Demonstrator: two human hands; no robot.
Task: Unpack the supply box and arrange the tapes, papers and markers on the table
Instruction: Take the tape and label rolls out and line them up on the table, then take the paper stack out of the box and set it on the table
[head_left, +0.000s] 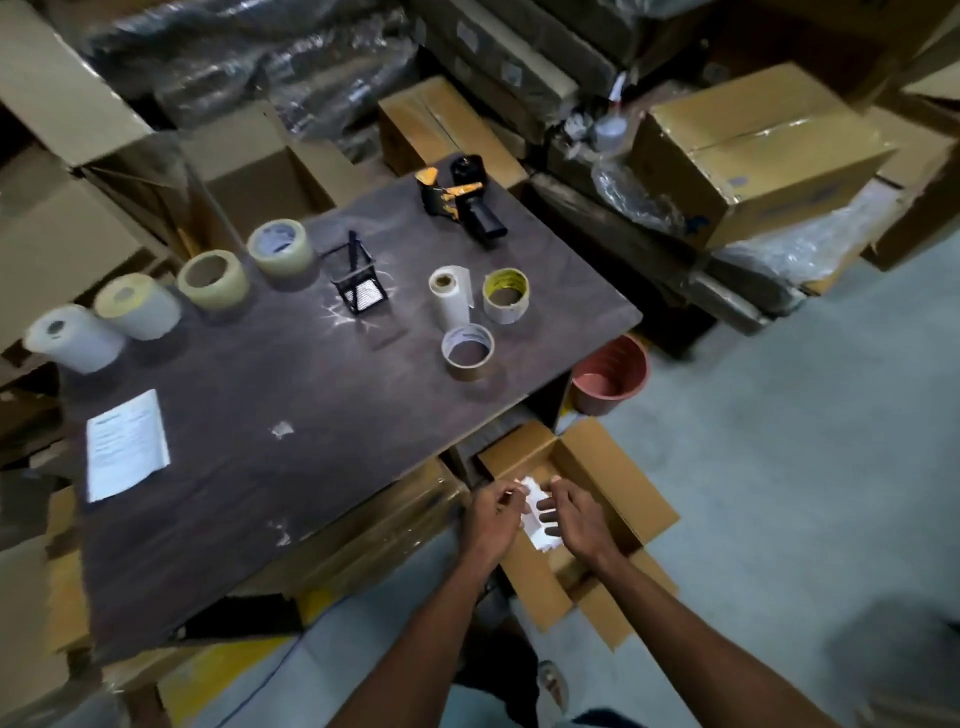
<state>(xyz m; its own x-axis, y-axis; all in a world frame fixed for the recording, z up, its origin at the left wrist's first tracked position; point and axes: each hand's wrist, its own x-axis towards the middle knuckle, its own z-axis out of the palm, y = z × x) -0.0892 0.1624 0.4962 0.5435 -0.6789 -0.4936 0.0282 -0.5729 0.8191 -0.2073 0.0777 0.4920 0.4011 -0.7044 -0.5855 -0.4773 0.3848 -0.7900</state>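
Note:
The open cardboard supply box (613, 467) sits on the floor at the table's right front corner. Over it, my left hand (491, 514) and my right hand (576, 514) both hold a bright white bundle of paper (537, 519) between them. On the dark table (291, 467) a row of several tape and paper rolls runs along the left, from a white roll (72, 338) to a clear tape roll (280, 247). Three more rolls (467, 351) cluster at the right. A printed sheet (127, 444) lies at the left front. A black mesh holder (356, 286) stands mid-table.
A black and orange tape dispenser (462, 200) lies at the table's far edge. A red-brown bucket (610, 374) stands on the floor beside the table. Stacked cartons (753, 150) and plastic-wrapped goods surround the table. Grey floor (805, 467) lies to the right.

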